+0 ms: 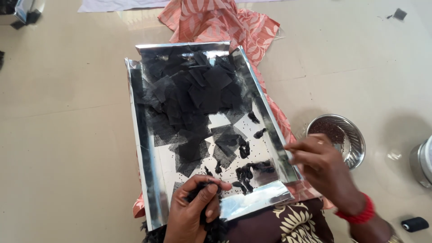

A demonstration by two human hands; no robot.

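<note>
A shiny metal tray [145, 135] lies on my lap, covered with several black net squares [198, 90] and small tied black bundles [245, 173] among scattered dark seeds. My left hand [193, 211] is at the tray's near edge, fingers pinched on a piece of black net cloth [200, 186]. My right hand [321, 166] hovers blurred over the tray's right rim, fingers drawn together; I cannot see whether they pinch anything. It is between the tray and a steel bowl of dark seeds [344, 135].
An orange leaf-patterned cloth [216, 20] lies under and beyond the tray. A black thread spool [415, 223] rests on the floor at lower right, next to a steel container [423, 162] at the right edge. Pale tiled floor [67, 112] surrounds everything.
</note>
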